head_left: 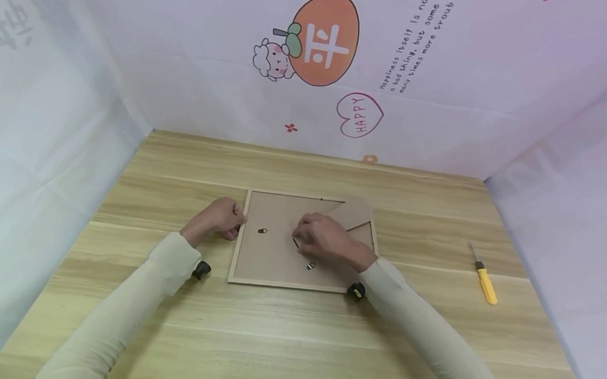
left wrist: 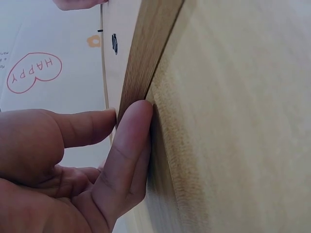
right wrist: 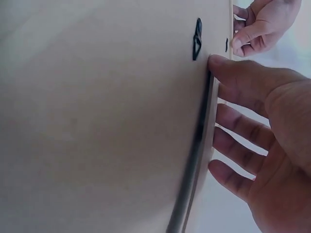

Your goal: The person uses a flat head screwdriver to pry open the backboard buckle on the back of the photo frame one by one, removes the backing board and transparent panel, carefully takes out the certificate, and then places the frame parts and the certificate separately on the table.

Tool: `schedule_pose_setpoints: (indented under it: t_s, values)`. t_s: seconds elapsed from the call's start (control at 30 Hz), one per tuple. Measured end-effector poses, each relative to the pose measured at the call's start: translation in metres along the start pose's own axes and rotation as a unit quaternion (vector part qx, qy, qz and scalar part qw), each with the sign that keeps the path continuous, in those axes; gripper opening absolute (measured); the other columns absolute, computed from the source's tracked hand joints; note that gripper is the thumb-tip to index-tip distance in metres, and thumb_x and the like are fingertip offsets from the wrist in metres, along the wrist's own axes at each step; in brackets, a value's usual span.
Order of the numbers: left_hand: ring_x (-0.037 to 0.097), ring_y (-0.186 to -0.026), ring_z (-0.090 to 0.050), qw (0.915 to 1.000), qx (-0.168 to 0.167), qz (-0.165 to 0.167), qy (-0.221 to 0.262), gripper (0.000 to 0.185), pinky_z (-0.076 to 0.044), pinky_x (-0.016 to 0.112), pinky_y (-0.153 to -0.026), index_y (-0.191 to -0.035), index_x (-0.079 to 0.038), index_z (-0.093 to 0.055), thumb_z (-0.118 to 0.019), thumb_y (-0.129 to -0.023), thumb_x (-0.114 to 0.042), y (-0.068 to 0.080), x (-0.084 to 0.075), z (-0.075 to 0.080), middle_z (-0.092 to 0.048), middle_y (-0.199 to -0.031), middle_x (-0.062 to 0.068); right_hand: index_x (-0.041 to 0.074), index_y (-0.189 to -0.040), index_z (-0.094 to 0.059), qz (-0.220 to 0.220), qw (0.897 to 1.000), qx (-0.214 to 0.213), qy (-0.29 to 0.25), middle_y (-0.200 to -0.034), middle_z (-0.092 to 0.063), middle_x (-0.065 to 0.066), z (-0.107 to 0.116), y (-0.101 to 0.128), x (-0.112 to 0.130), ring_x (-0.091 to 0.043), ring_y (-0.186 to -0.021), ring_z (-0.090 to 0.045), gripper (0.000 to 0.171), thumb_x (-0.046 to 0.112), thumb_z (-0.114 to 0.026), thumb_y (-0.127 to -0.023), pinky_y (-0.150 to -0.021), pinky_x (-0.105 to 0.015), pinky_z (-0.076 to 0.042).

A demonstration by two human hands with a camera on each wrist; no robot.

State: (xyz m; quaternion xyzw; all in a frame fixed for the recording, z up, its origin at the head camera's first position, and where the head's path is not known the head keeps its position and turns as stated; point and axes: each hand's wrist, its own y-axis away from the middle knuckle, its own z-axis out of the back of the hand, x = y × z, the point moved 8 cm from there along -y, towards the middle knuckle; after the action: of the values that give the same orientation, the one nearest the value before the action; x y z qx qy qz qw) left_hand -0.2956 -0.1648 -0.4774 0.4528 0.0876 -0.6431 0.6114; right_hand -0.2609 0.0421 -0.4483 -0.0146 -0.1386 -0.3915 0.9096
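Pinched: left hand [head_left: 225, 216] on pale wooden rectangular frame [head_left: 287, 286]

Thumb and fingers [left wrist: 129, 145] clamp its left rim. The right hand [head_left: 324, 235] arches over the tan backing board [head_left: 276, 258], digits at a thin dark strip [right wrist: 196, 145]; whether they grip it cannot be told. Both pale-sleeved forearms [head_left: 129, 306] slant inward; the frame lies backing-side up on the wood-grain table [head_left: 238, 332].

Head view: bright, diffuse light is filling the scene; pale sheen is spreading over the near bench [head_left: 259, 316], soft shadows falling beside both sleeves [head_left: 134, 295]. Far wall [head_left: 488, 79] is taking a lilac cast rightward. Left wrist: bench grain is blurring. Right wrist: dimmer, greyer; dark strip [right wrist: 186, 194] is softening.
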Motion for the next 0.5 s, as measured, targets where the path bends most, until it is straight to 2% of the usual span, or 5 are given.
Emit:
schedule_pose_setpoints:
  t_s: [0.27,0.4,0.5]
  values:
    - [0.012,-0.058,-0.063,0.9999,0.006,0.002,0.009,0.031,-0.058,0.025,-0.06,-0.07,-0.004,-0.052,-0.052,-0.1,-0.01,-0.003,0.002,-0.001,-0.059,-0.074,0.007,0.014,-0.11,-0.073,0.005,1.0,0.029,0.003,-0.112,-0.066,0.0,0.002,-0.009,0.0,-0.013,-0.097,-0.058,0.03,0.025,-0.078,-0.082,-0.087,-0.03,-0.05]
    - [0.013,-0.059,-0.064,0.9997,0.012,0.003,0.023,0.029,-0.059,0.026,-0.061,-0.072,-0.003,-0.053,-0.05,-0.1,-0.009,-0.003,0.002,-0.001,-0.059,-0.073,0.007,0.016,-0.11,-0.073,-0.005,0.999,0.047,-0.005,-0.113,-0.066,0.002,0.002,-0.012,-0.002,-0.011,-0.096,-0.058,0.031,0.026,-0.078,-0.082,-0.087,-0.028,-0.05]
    - [0.014,-0.059,-0.064,0.9993,0.019,-0.009,0.03,0.027,-0.059,0.026,-0.061,-0.075,-0.002,-0.056,-0.049,-0.1,-0.008,-0.001,-0.001,-0.002,-0.059,-0.072,0.008,0.016,-0.11,-0.073,-0.006,0.999,0.051,-0.004,-0.113,-0.066,0.002,0.002,-0.012,-0.002,-0.01,-0.096,-0.058,0.031,0.027,-0.079,-0.082,-0.087,-0.027,-0.05]
